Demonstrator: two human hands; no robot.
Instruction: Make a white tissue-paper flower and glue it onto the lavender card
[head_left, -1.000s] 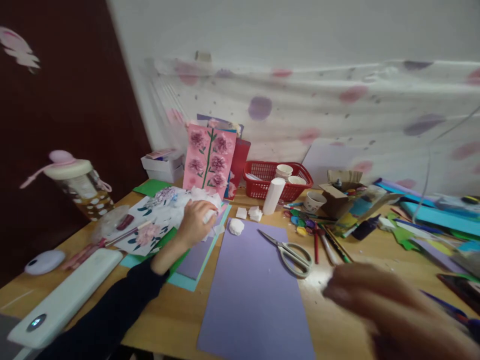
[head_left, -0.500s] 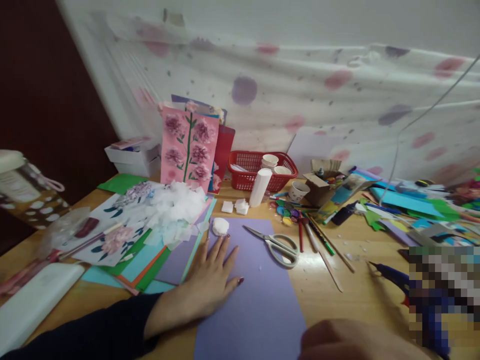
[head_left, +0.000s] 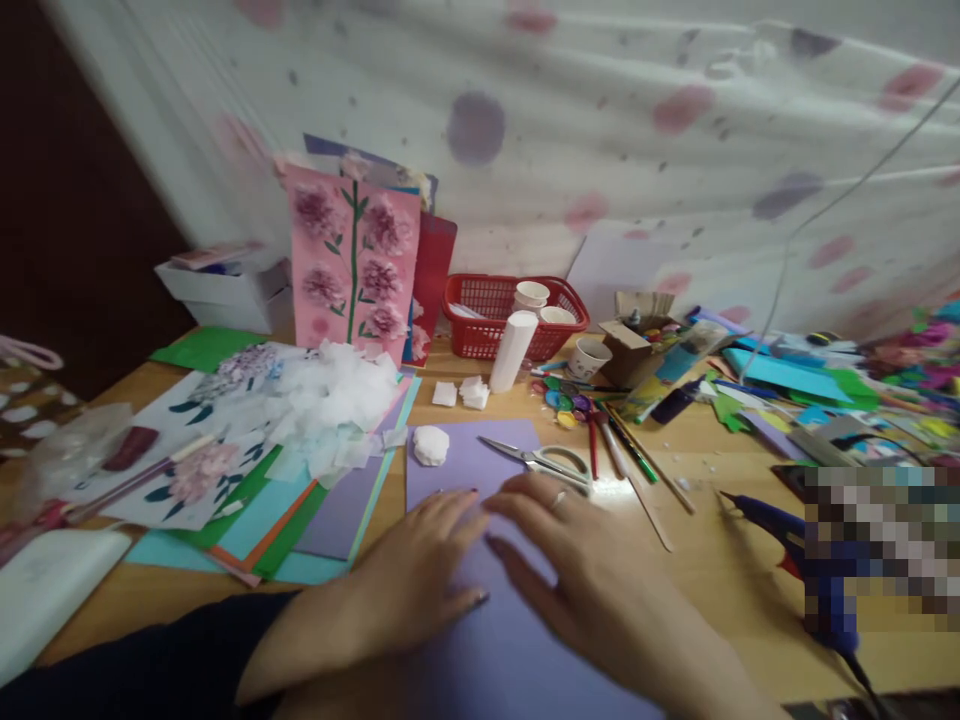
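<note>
A sheet of purple paper (head_left: 517, 640) lies on the table in front of me. Over its left edge is my left hand (head_left: 420, 550), fingers stretched out and nothing in its grasp. My right hand (head_left: 570, 560) hovers above the sheet with thumb and fingers apart, its fingertips close to the left hand's; whether they touch I cannot tell. Just beyond the fingers, a small white paper wad (head_left: 431, 446) sits on the sheet's far left corner. Grey-handled scissors (head_left: 559, 467) rest across the far right part, blades pointing left, partly behind my right hand.
At left are coloured papers (head_left: 330, 530) under white tissue pieces (head_left: 330, 385). Behind stand a pink flower card (head_left: 356, 260), a white roll (head_left: 514, 352) and a red basket (head_left: 480, 335). Brushes (head_left: 615, 450) and a blue glue gun (head_left: 780, 530) lie at right.
My right hand has come in from the lower right to over the purple sheet, beside my left hand. The left hand sits slightly lower in view, and the camera has tilted down.
</note>
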